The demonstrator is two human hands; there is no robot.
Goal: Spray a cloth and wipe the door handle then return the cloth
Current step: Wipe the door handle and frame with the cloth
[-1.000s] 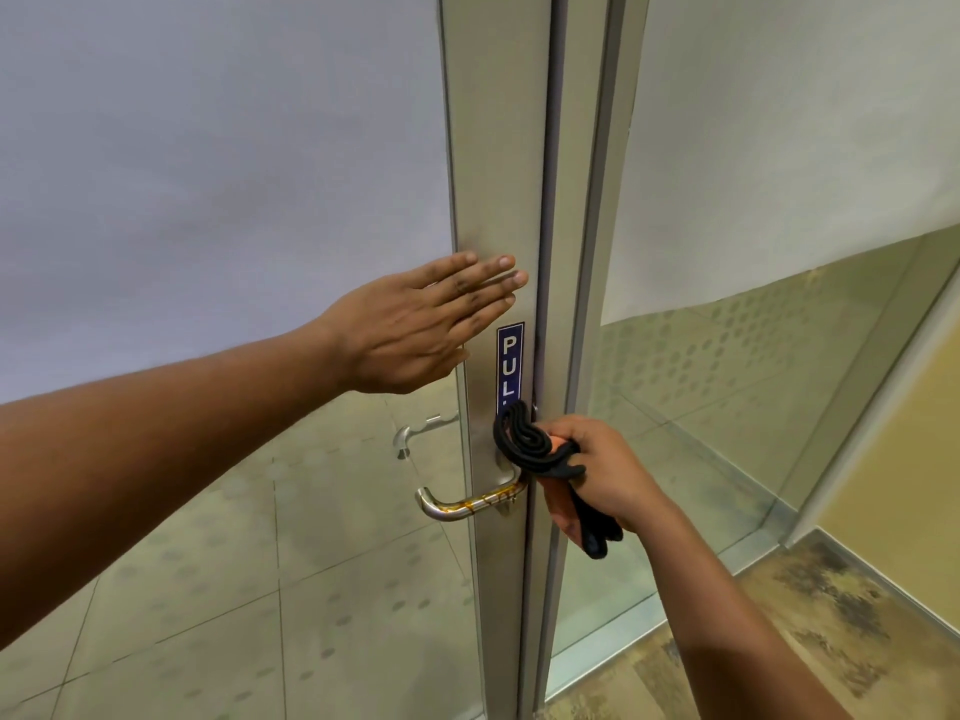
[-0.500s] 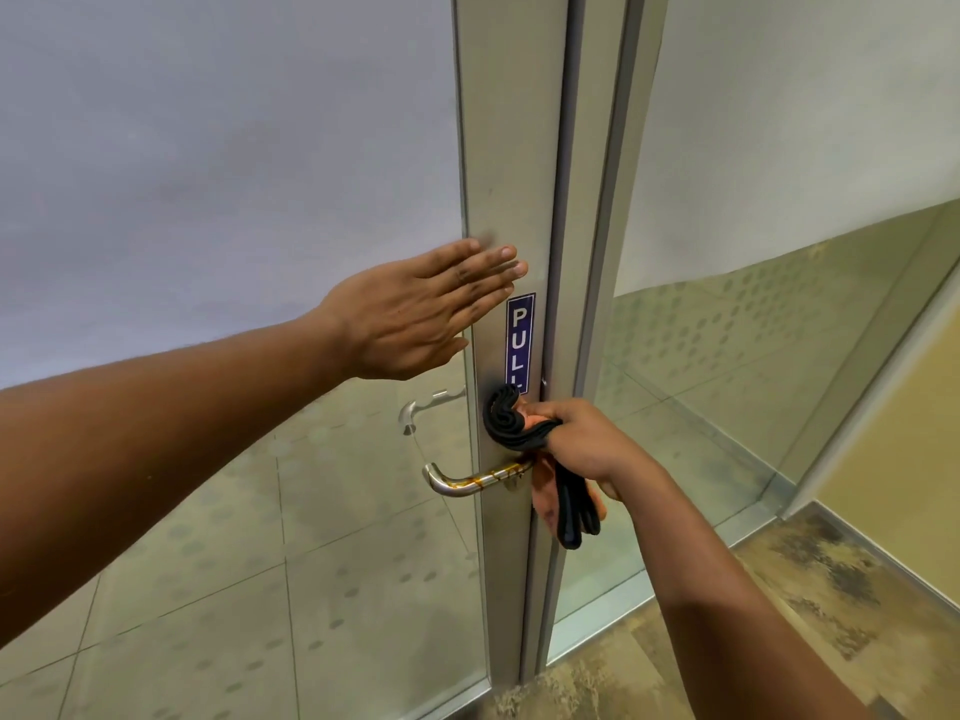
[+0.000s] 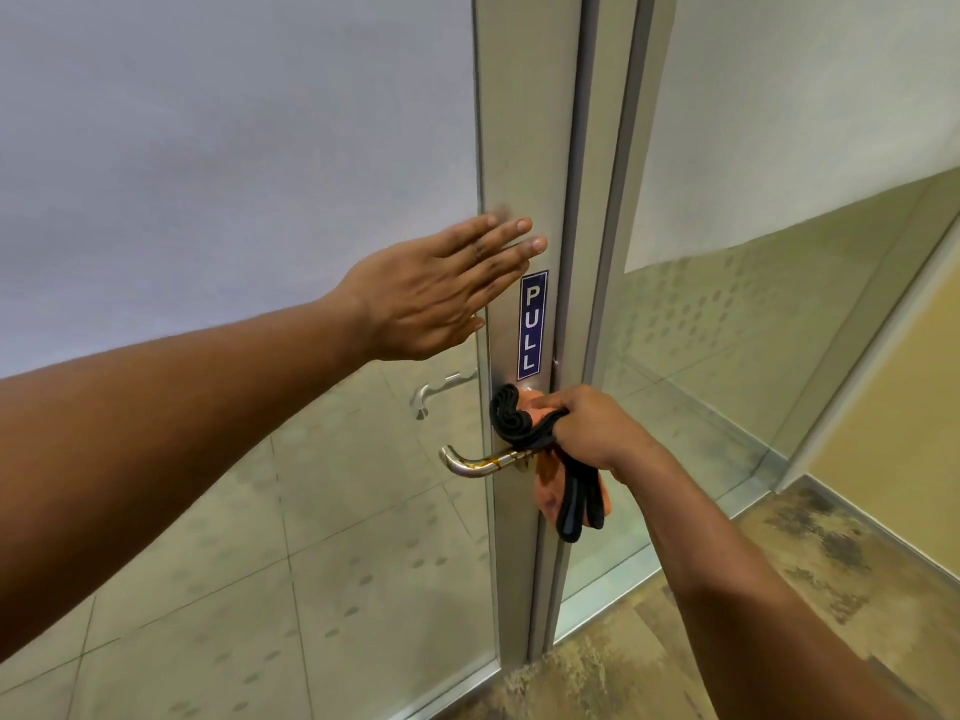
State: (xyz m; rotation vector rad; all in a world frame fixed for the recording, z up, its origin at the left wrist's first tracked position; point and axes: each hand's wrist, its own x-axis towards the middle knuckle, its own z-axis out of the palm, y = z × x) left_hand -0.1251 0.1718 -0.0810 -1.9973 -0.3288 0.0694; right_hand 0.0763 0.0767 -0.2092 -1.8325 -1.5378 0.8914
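A metal lever door handle [image 3: 470, 466] with rusty stains sticks out left from the door's metal stile [image 3: 524, 148]. My right hand [image 3: 592, 426] is shut on a black and orange cloth [image 3: 519, 420], pressing it against the handle's base just under the blue PULL sticker [image 3: 532, 325]. The cloth's loose ends [image 3: 574, 504] hang below my fist. My left hand [image 3: 434, 293] lies flat and open against the door, fingers over the edge of the stile above the handle. No spray bottle is in view.
The door is glass with a frosted upper panel [image 3: 234, 148]; a second handle [image 3: 441, 391] shows through on the far side. A fixed glass panel [image 3: 727, 356] stands to the right, beside a yellow wall [image 3: 904, 407]. Worn tiled floor [image 3: 727, 615] lies below.
My right hand has shifted the cloth slightly up around the handle's base. My left hand stays flat on the door. The view has drifted a little.
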